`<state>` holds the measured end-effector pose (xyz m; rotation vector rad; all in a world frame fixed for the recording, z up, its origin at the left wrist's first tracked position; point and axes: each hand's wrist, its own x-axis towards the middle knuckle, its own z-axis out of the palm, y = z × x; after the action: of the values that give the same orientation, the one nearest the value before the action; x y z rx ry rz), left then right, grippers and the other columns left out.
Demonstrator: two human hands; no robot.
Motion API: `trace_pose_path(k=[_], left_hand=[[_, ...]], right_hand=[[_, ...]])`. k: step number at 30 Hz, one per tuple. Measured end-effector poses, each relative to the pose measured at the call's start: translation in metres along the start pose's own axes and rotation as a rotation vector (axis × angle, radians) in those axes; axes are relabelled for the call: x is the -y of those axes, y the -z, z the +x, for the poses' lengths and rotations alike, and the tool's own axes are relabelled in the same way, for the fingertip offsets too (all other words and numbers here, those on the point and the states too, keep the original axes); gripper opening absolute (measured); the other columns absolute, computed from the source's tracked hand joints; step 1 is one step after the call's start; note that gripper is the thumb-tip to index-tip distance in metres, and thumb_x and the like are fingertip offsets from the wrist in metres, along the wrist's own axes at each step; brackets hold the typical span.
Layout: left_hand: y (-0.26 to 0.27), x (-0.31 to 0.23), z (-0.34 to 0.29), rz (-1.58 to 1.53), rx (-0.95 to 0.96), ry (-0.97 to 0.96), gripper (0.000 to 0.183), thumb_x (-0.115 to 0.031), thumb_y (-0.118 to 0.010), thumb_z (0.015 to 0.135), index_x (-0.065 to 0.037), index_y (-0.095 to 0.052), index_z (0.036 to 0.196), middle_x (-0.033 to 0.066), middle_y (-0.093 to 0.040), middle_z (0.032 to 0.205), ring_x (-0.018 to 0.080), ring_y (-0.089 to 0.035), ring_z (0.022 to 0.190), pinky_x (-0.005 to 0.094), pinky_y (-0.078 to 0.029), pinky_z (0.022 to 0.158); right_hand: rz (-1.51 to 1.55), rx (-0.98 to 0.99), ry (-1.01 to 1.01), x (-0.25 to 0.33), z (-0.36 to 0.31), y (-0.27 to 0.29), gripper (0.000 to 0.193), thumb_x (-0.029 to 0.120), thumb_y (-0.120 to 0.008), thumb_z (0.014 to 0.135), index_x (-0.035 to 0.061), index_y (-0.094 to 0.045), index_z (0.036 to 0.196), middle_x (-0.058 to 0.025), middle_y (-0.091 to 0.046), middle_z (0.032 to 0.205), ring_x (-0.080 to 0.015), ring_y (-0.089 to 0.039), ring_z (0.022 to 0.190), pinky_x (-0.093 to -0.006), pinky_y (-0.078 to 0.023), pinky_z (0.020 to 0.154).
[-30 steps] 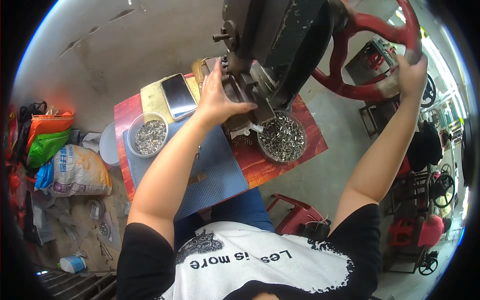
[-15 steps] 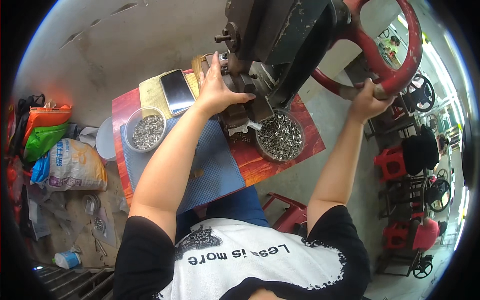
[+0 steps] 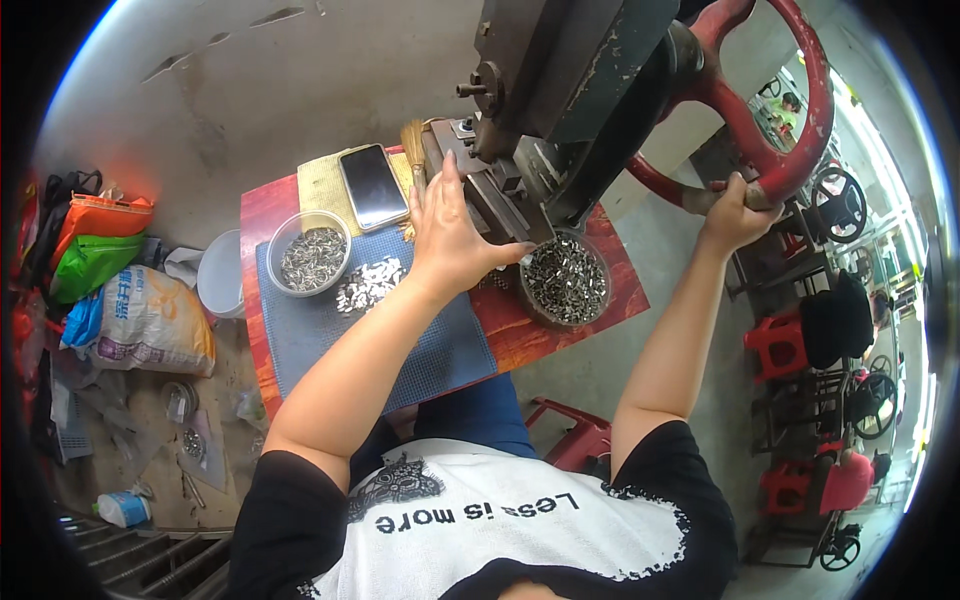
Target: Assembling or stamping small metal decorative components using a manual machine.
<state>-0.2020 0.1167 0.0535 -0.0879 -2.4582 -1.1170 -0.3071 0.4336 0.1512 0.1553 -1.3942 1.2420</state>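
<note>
Left hand [image 3: 452, 235] flat, fingers spread, on the dark metal press [image 3: 545, 95] bed, far centre of red surface [image 3: 620, 290]. Right hand [image 3: 735, 205] clenched on red handwheel [image 3: 800, 120], lower than 0.5 s ago. Round bowl of metal parts [image 3: 565, 280] just right; phone [image 3: 372, 187], clear tub [image 3: 308, 255] left.

Red table [image 3: 615, 300]: blue mat [image 3: 400, 350], phone [image 3: 372, 186], 2 bowls w/ small metal parts, prob. ferrules.
</note>
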Motion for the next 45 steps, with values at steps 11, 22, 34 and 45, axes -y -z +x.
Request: trace_pose_path(k=[11, 22, 34, 45], left_hand=[[-0.001, -0.012, -0.005, 0.019, -0.191, -0.247, 0.138, -0.034, -0.095, 0.053, 0.006, -0.010, 0.154, 0.0242, -0.046, 0.136, 0.0406, -0.039, 0.132, 0.0513, -0.020, 0.117], [-0.041, -0.072, -0.033, -0.005, 0.072, -0.538, 0.132, -0.037, -0.094, 0.050, 0.005, -0.021, 0.152, 0.0190, -0.046, 0.144, 0.0352, -0.034, 0.144, 0.0647, -0.009, 0.118], [0.037, -0.038, -0.064, 0.251, 0.045, -0.139, 0.120, -0.038, -0.095, 0.054, 0.005, -0.032, 0.146, 0.0203, -0.053, 0.137, 0.0335, -0.043, 0.136, 0.0529, -0.015, 0.121], [0.054, 0.033, -0.091, 0.504, 0.239, -0.122, 0.076, -0.042, -0.081, 0.076, 0.002, -0.056, 0.133, 0.0183, -0.051, 0.143, 0.0352, -0.037, 0.141, 0.0523, -0.029, 0.115]], right_hand=[[-0.507, 0.308, -0.186, 0.027, -0.074, 0.073, 0.057, 0.020, -0.078, 0.086, -0.0041, -0.048, 0.129, -0.0122, -0.064, 0.103, -0.0170, -0.063, 0.083, -0.0301, -0.052, 0.076], [-0.007, 0.985, -0.866, 0.074, -0.124, 0.057, 0.028, 0.013, -0.064, 0.098, -0.0071, -0.065, 0.118, -0.0070, -0.070, 0.104, -0.0128, -0.063, 0.094, -0.0287, -0.050, 0.086], [-0.146, 0.952, -0.842, 0.028, -0.135, 0.060, 0.031, 0.017, -0.065, 0.096, -0.0074, -0.066, 0.116, -0.0115, -0.073, 0.093, -0.0143, -0.065, 0.081, -0.0309, -0.051, 0.075], [0.329, 1.013, -1.180, 0.073, -0.134, 0.046, 0.027, 0.017, -0.059, 0.101, -0.0036, -0.062, 0.118, -0.0031, -0.068, 0.090, -0.0080, -0.059, 0.071, -0.0231, -0.048, 0.064]])
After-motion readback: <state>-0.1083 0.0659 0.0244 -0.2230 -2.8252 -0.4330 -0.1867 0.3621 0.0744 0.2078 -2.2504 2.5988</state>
